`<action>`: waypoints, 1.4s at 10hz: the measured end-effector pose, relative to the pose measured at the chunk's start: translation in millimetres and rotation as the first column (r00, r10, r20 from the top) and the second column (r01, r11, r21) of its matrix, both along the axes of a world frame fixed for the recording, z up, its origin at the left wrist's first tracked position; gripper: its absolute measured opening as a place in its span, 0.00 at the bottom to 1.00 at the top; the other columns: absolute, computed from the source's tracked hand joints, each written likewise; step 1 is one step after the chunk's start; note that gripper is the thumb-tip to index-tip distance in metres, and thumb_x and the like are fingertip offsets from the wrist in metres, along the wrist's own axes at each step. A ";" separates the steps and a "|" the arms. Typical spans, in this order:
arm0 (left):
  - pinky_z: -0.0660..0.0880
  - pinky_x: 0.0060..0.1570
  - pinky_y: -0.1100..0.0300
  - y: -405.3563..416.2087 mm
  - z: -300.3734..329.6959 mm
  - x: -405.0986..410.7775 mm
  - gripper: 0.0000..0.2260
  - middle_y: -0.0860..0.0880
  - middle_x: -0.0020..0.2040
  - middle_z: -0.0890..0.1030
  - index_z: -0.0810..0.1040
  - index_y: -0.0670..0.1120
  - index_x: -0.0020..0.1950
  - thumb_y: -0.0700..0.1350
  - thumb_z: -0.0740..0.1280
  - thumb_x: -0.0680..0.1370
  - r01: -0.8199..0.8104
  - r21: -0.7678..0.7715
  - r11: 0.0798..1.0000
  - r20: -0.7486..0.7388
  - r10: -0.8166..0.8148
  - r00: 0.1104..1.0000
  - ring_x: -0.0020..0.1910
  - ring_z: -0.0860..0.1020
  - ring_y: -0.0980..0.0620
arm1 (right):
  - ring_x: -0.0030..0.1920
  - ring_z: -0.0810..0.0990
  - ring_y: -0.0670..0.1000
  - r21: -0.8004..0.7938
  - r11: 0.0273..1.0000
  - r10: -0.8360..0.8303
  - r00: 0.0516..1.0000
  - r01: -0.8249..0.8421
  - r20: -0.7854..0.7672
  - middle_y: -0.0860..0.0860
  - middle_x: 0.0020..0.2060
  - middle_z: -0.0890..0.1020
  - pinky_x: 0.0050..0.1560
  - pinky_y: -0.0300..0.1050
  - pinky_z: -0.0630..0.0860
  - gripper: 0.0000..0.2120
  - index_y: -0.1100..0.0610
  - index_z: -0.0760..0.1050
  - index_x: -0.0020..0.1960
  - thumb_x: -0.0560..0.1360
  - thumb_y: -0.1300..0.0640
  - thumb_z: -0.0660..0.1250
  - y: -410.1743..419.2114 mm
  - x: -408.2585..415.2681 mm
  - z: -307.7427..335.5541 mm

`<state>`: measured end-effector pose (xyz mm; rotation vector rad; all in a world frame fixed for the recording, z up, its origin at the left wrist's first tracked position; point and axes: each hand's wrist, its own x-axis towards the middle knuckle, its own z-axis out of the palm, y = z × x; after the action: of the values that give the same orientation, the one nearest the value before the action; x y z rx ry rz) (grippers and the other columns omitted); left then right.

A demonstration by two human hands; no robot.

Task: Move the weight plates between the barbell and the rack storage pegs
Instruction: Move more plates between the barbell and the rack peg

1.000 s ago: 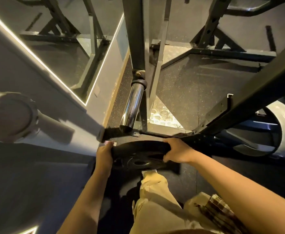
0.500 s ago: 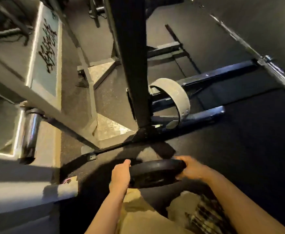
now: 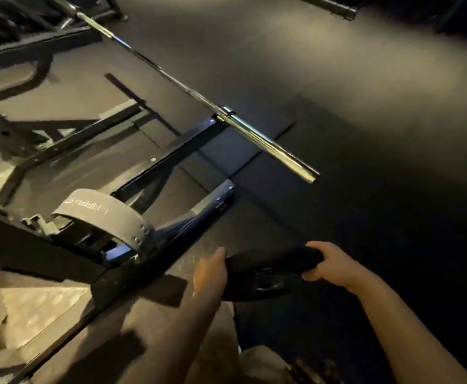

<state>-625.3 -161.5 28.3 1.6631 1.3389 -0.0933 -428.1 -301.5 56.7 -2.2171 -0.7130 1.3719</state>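
I carry a black weight plate (image 3: 265, 275) nearly flat in front of my waist, its centre hole facing up. My left hand (image 3: 208, 273) grips its left rim and my right hand (image 3: 333, 263) curls over its right rim. The barbell (image 3: 268, 144) lies on the rack, running from upper left to centre; its bare chrome sleeve ends up and to the right of the plate, well apart from it. No plates sit on that sleeve.
The black rack frame (image 3: 46, 253) crosses the left side, with a grey lifting belt (image 3: 107, 214) hung on it. Blue-black base bars (image 3: 171, 162) reach toward the barbell sleeve. Dark rubber floor (image 3: 379, 162) spreads to the right. My trouser legs show at the bottom.
I have turned right with the plate in both hands. The chrome storage peg and mirror have left the view; the barbell's bare sleeve has come into view ahead.
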 end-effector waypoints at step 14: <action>0.70 0.37 0.58 40.8 -88.2 393.6 0.19 0.40 0.34 0.76 0.77 0.35 0.37 0.48 0.59 0.81 -0.727 -0.115 0.677 -0.004 0.732 0.682 0.35 0.74 0.46 | 0.47 0.76 0.40 -0.099 0.653 0.742 0.660 -0.751 -0.117 0.43 0.46 0.77 0.50 0.38 0.72 0.11 0.45 0.74 0.44 0.70 0.57 0.73 167.2 440.9 -121.0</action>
<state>-231.7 -120.6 -60.0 0.9188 1.8403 0.3422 12.8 -134.3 -64.4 -2.0173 -1.6945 1.8990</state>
